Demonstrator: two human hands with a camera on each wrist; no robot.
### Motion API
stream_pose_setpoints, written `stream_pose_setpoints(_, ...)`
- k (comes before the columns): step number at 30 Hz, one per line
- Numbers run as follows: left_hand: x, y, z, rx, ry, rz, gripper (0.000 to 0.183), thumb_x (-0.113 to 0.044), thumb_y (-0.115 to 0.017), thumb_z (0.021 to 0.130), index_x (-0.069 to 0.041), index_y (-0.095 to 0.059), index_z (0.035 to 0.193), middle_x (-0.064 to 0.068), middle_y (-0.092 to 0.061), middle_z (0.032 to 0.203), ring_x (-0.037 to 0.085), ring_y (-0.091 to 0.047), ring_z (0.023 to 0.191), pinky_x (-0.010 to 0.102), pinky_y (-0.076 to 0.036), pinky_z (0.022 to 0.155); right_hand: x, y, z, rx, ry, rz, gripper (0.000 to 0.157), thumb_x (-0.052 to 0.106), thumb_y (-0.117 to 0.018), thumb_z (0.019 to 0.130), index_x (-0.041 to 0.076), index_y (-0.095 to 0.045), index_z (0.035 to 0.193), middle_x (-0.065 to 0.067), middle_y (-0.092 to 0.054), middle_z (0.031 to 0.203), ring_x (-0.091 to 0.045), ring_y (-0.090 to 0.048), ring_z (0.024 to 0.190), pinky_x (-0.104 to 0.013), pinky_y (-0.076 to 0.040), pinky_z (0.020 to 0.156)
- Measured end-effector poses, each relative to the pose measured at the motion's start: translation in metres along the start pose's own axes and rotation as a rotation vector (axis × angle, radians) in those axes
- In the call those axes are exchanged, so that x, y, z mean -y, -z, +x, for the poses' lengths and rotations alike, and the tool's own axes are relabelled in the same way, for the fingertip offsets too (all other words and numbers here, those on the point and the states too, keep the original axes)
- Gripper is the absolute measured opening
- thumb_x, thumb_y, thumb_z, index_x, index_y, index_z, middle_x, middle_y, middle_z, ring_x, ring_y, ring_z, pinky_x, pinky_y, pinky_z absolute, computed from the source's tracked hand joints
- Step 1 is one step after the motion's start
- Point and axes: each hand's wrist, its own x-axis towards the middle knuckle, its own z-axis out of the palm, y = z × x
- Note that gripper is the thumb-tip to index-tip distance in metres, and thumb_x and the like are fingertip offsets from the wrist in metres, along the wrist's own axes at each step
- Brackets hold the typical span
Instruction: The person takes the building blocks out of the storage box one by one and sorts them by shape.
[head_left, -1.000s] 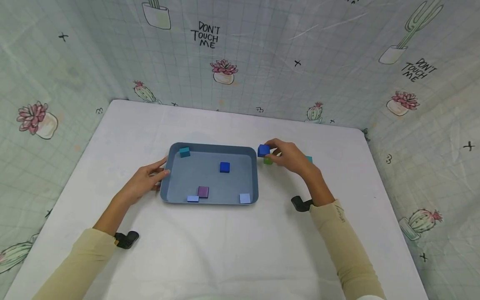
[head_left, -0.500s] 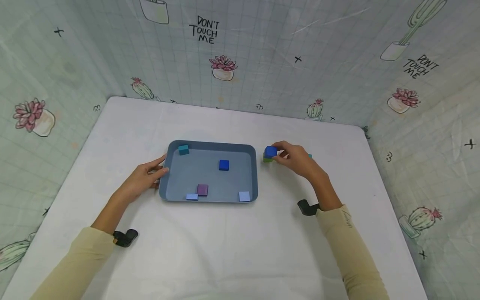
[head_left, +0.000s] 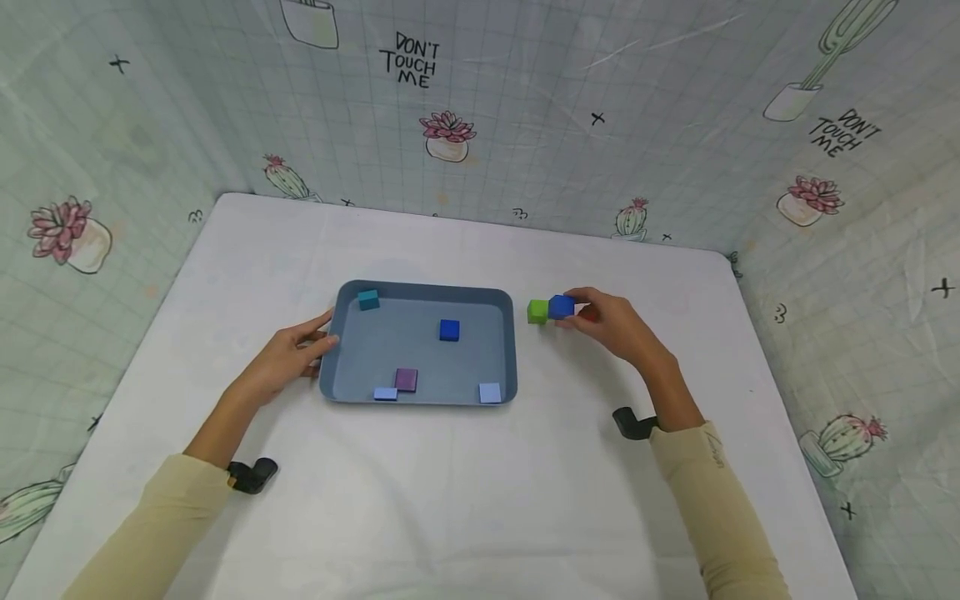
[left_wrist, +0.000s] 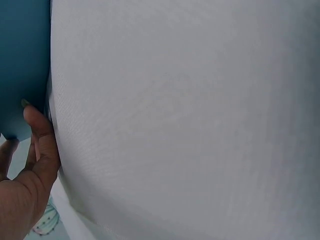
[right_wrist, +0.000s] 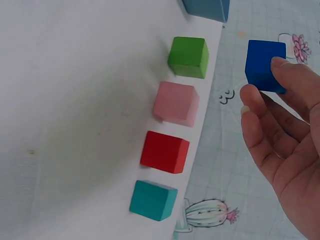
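At the tip of my right hand [head_left: 613, 325], thumb and fingers pinch a dark blue cube [head_left: 559, 307], raised above the table in the right wrist view. A green cube [head_left: 537, 312] stands just left of it in the head view. The right wrist view shows it in a row with a pink cube [right_wrist: 175, 103], a red cube [right_wrist: 164, 152] and a teal cube [right_wrist: 153, 200]; the hand hides these three in the head view. My left hand [head_left: 283, 360] holds the left edge of a blue-grey tray [head_left: 408, 321], thumb over the rim.
Inside the tray lie a teal block [head_left: 368, 300], a blue block [head_left: 449, 331], a purple block [head_left: 406, 381] and two light blue blocks, one at the front left [head_left: 386, 394], another at the front right [head_left: 490, 393]. A printed cloth [head_left: 517, 167] hangs behind the white table [head_left: 450, 500].
My right hand has carried the blue cube rightward, from beside the tray and past the green cube, which now shows fully. The left hand stays at the tray's edge.
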Motion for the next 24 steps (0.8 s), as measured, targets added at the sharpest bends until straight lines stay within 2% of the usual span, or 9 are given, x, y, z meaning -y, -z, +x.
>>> stream_pose_setpoints(6, 0.000, 0.000, 0.000, -0.005, -0.003, 0.002, 0.063, -0.032, -0.053, 0.097, -0.018, -0.022, 0.151, 0.025, -0.042, 0.126, 0.036, -0.054, 0.100, 0.029, -0.053, 0.071, -0.011, -0.003, -0.009, -0.023, 0.035, -0.020, 0.045, 0.018, -0.063, 0.092, 0.004, -0.050, 0.133, -0.017, -0.058, 0.118, -0.028, -0.057, 0.099, -0.043, -0.050, 0.083)
stream_pose_setpoints(13, 0.001, 0.000, 0.000, 0.002, -0.006, -0.006, 0.063, -0.032, -0.052, 0.098, -0.018, -0.021, 0.151, 0.026, -0.041, 0.127, 0.039, -0.052, 0.107, 0.029, -0.053, 0.072, -0.020, -0.001, -0.019, -0.048, 0.034, -0.041, 0.045, 0.018, -0.063, 0.092, 0.005, -0.049, 0.133, -0.017, -0.058, 0.119, -0.030, -0.057, 0.099, -0.045, -0.049, 0.083)
stream_pose_setpoints(24, -0.001, -0.001, -0.002, 0.009, -0.009, -0.009, 0.064, -0.036, -0.052, 0.097, -0.020, -0.020, 0.151, 0.025, -0.040, 0.129, 0.038, -0.052, 0.108, 0.032, -0.053, 0.073, -0.030, 0.015, -0.023, -0.096, -0.028, -0.019, 0.047, 0.019, -0.062, 0.093, 0.007, -0.047, 0.136, -0.019, -0.054, 0.123, -0.032, -0.056, 0.098, -0.046, -0.051, 0.079)
